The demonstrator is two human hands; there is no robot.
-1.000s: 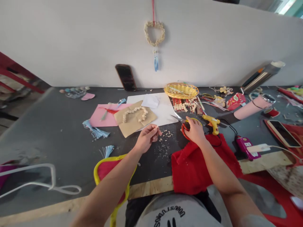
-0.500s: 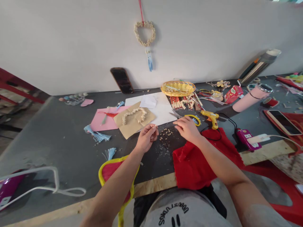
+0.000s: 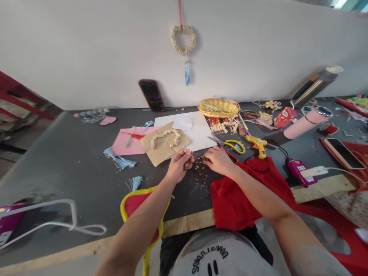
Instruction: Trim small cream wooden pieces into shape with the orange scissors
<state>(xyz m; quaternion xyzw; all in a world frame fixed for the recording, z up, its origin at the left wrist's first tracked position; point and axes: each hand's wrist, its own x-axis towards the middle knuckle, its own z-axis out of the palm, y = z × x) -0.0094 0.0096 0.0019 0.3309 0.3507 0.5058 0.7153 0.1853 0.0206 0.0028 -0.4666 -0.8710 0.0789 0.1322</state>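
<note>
My left hand (image 3: 180, 165) is closed, with a tiny pale chip (image 3: 190, 151) pinched between thumb and fingertips. Over the scattered small wooden chips (image 3: 200, 168) on the dark table, my right hand (image 3: 219, 161) reaches down with bent fingers and a slight gap at the thumb. Whether its fingertips touch a chip is too small to tell. Behind my left hand, a curved strip of pale chips (image 3: 166, 134) rests on brown paper (image 3: 152, 153). Scissors with yellow and red handles (image 3: 234, 145) lie just beyond my right hand, beside a yellow glue gun (image 3: 258, 145).
A yellow basket (image 3: 219, 115) stands near the wall beside a pink bottle (image 3: 307, 122). Red cloth (image 3: 238, 203) hangs over the front edge. Blue tassels (image 3: 120, 160) lie leftward, and a phone (image 3: 152, 96) leans on the wall. A heart-shaped wreath (image 3: 175, 48) hangs above. A purple power strip (image 3: 300, 172) sits rightward.
My right hand has moved left and down to the scattered chips, uncovering more of the scissors. My left hand keeps its pinch. The whole view has shifted slightly.
</note>
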